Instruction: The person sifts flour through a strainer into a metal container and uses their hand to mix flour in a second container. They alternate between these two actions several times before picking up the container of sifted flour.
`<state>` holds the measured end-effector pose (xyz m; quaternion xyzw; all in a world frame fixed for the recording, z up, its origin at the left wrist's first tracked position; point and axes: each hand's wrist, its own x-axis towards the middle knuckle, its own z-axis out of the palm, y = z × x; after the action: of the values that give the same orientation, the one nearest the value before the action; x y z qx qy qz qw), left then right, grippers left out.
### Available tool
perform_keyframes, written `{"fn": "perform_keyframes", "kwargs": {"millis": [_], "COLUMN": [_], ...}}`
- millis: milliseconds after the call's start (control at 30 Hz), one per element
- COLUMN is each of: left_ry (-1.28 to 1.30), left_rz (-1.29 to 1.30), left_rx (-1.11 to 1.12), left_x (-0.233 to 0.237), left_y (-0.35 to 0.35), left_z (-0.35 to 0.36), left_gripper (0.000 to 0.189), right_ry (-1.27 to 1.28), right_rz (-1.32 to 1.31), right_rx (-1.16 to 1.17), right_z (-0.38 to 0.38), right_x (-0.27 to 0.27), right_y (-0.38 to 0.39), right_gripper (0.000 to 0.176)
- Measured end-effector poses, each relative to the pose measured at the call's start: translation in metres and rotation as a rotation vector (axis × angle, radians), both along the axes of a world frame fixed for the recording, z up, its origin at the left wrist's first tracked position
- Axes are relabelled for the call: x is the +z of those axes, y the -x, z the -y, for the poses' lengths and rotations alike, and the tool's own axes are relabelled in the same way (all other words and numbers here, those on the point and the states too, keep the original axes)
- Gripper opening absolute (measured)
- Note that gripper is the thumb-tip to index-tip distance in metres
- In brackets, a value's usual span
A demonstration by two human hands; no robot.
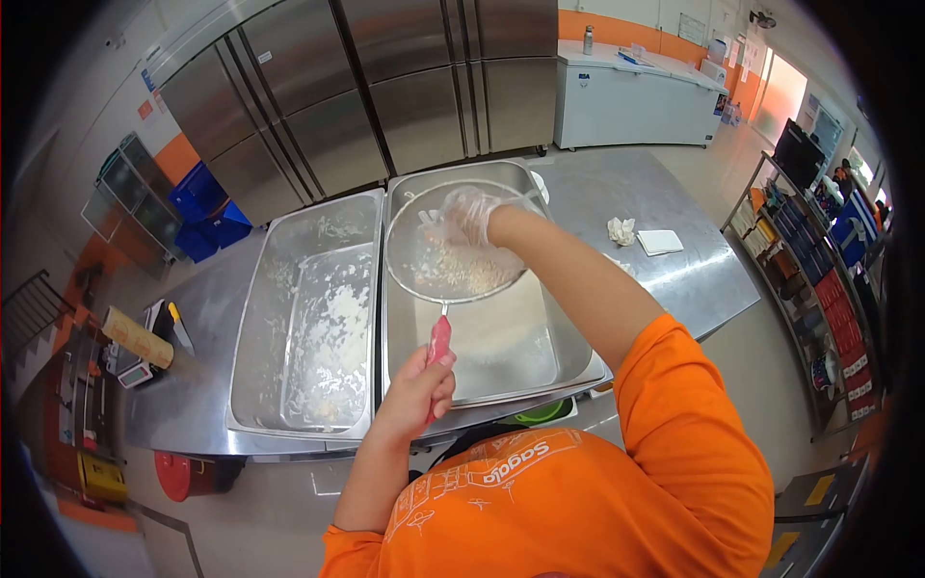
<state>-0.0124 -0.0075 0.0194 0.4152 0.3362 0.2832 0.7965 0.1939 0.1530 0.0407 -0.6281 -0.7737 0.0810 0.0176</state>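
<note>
My left hand is wrapped round the pink handle of a round mesh sieve, which is held over the right steel pan. Pale, crumbly bits lie in the mesh. In a clear plastic glove, my right hand is down inside the sieve at its far side; its fingers are blurred, so their grip does not show. Fine pale powder covers part of the right pan's floor under the sieve. Beside it stands the left steel pan, with white flakes and powder scattered over its bottom.
Both pans stand on a steel table. To the right lie a crumpled white tissue and a folded white cloth or paper. At the left are a roll of film and a small scale. Steel refrigerators line the far side.
</note>
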Motion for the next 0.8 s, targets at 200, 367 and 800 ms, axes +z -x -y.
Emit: {"fn": "perform_keyframes", "kwargs": {"millis": [200, 367, 800], "left_ry": [-0.021, 0.008, 0.058], "left_rz": [-0.022, 0.001, -0.015], "left_rx": [0.009, 0.073, 0.071], "left_x": [0.002, 0.002, -0.01], "left_y": [-0.003, -0.002, 0.002], "left_z": [-0.016, -0.022, -0.03], "left_gripper": [0.012, 0.011, 0.01], "right_ry": [-0.093, 0.022, -0.275], "right_rz": [0.0, 0.175, 0.261], "right_rx": [0.141, 0.143, 0.166], "right_z": [0.037, 0.043, 0.056], "right_x": [-0.009, 0.035, 0.045], "right_y": [0.012, 0.006, -0.012], "right_gripper": [0.049, 0.044, 0.034]}}
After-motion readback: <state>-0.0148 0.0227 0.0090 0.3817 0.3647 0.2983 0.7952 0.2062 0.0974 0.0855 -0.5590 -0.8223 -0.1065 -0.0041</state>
